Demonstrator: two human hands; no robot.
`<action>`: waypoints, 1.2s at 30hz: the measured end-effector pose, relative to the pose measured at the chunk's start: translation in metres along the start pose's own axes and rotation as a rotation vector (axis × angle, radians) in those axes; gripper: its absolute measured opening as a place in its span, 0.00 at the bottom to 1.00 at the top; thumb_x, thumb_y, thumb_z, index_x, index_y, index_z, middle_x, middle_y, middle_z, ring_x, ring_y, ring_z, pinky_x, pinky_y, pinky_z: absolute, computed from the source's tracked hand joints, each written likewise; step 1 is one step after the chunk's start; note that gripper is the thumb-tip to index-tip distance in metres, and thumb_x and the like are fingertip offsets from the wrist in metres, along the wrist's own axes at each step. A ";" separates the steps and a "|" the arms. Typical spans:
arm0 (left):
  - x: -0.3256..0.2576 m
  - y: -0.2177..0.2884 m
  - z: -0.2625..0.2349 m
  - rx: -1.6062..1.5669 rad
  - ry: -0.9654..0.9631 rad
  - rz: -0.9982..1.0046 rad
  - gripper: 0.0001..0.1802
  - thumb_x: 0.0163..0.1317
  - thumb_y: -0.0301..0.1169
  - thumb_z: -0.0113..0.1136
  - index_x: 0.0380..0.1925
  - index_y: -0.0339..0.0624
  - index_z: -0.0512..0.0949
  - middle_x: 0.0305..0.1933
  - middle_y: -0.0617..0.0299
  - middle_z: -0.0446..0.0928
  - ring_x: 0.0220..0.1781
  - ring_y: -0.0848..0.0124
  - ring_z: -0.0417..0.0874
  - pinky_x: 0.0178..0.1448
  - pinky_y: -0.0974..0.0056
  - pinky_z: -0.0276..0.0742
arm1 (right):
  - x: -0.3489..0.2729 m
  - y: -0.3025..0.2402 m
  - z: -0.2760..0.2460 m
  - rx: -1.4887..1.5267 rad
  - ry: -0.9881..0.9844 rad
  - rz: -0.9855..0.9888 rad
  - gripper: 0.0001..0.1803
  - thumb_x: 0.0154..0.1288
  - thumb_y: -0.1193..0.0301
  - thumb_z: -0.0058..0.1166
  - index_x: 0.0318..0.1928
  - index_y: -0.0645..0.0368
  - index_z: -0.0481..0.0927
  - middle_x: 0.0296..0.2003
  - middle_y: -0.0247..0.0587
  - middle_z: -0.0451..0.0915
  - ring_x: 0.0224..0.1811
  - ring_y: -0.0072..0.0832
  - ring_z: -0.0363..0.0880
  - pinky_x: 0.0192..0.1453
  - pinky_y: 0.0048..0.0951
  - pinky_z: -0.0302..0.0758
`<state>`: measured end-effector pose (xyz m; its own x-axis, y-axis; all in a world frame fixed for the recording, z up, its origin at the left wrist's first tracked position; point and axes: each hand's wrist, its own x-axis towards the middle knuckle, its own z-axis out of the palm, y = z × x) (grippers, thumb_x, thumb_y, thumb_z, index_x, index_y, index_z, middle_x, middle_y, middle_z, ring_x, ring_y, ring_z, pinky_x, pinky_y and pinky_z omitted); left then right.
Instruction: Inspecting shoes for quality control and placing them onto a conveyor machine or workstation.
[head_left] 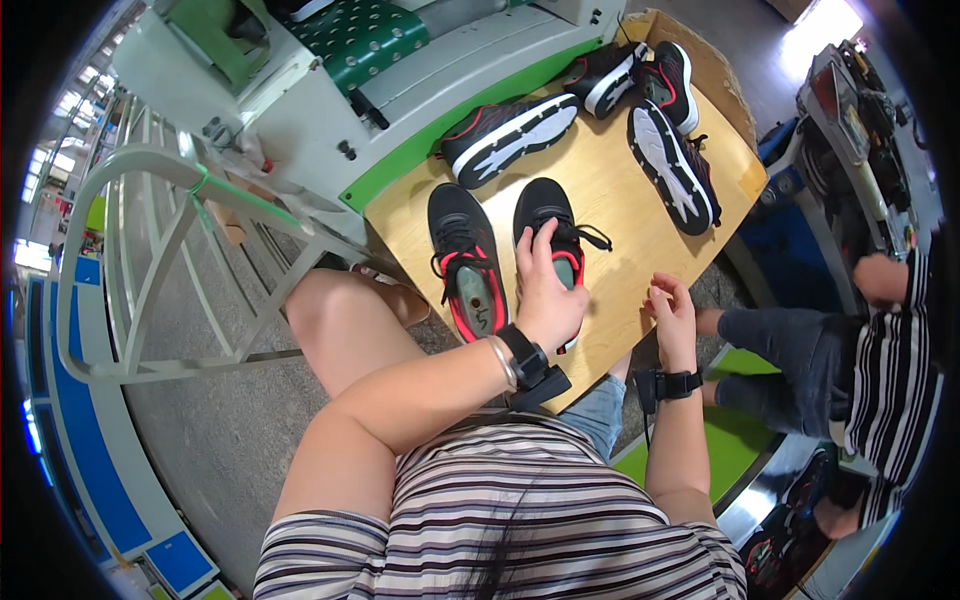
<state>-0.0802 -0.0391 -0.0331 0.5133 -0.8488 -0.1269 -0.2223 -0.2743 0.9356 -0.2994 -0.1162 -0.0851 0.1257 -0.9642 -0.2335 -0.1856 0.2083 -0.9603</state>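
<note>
A black sneaker (545,205) with a red lining and laces sits on a light wood tabletop (610,245), toe pointing away from me. My left hand (550,300) grips it around the opening, fingers reaching onto the tongue and covering the heel part. Its match, another black sneaker (460,225), stands just to the left, with a greenish insert in its opening. To the right, my right hand (675,315) hovers by the table's edge, fingers loosely bent and slightly apart; nothing shows in them. Both wrists wear black strapped devices.
Several more black sneakers lie at the table's far side, including one on its side (510,135) and one showing its white sole (668,165). A cardboard box (710,60) stands behind them. A metal rail (130,160) is at left; a co-worker in stripes (890,390) is at right.
</note>
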 end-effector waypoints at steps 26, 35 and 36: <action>0.209 0.146 -0.220 0.008 0.494 0.657 0.58 0.55 0.33 0.67 0.80 0.41 0.41 0.81 0.27 0.31 0.84 0.37 0.40 0.84 0.49 0.43 | -0.029 -0.114 0.088 0.234 -0.371 -0.031 0.40 0.61 0.77 0.67 0.74 0.65 0.66 0.67 0.46 0.73 0.68 0.32 0.73 0.73 0.33 0.68; -0.014 -0.048 -0.196 0.168 -0.169 0.208 0.33 0.63 0.31 0.65 0.69 0.46 0.70 0.82 0.36 0.37 0.78 0.41 0.60 0.77 0.50 0.65 | 0.187 -0.362 0.201 0.027 -0.291 -0.881 0.33 0.65 0.64 0.68 0.67 0.66 0.74 0.58 0.43 0.81 0.59 0.26 0.79 0.64 0.27 0.73; -0.019 -0.055 -0.195 0.019 -0.213 0.084 0.32 0.63 0.31 0.65 0.69 0.46 0.70 0.81 0.35 0.39 0.75 0.42 0.64 0.75 0.51 0.68 | 0.230 -0.372 0.227 -0.049 -0.179 -0.938 0.33 0.65 0.62 0.68 0.66 0.62 0.76 0.57 0.42 0.82 0.58 0.27 0.79 0.64 0.27 0.73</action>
<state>0.0844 0.0803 -0.0181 0.3061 -0.9447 -0.1177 -0.2738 -0.2058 0.9395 0.0198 -0.3787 0.1837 0.3908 -0.6946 0.6040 0.0265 -0.6474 -0.7617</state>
